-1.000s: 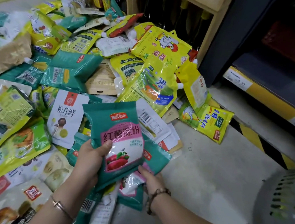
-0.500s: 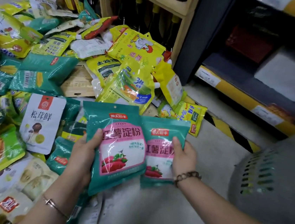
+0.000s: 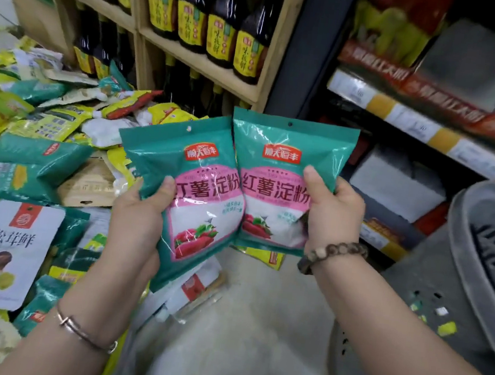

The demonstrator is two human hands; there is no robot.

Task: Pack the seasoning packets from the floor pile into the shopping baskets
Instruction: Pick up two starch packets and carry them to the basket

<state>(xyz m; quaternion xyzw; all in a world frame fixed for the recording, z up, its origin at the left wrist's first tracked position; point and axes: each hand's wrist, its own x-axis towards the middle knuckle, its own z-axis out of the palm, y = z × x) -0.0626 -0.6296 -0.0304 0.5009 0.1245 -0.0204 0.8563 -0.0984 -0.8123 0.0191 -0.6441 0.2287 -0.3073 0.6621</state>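
The left hand (image 3: 137,221) was closed around the side of a green packet (image 3: 187,192) with a pink label and red sweet potatoes drawn on it. The thumb lay on the front and the fingers were tucked behind. The right hand (image 3: 333,209) gripped a second green packet (image 3: 284,176) just like the first, thumb on the front too. Both packets were held up in the air, side by side, and their edges overlapped in the middle.

The pile of packets (image 3: 29,138) lay on the floor to the left, with lots of yellow, green and white bags all mixed up. A white packet with a mushroom (image 3: 10,253) lay near the left arm. A grey basket (image 3: 458,273) stood on the right, close to the right arm. Behind the hands was a wooden shelf (image 3: 210,69) full of dark bottles (image 3: 221,24) with yellow labels.

The left wrist wore a thin metal bracelet (image 3: 81,332). The right wrist wore a bead bracelet (image 3: 331,252).
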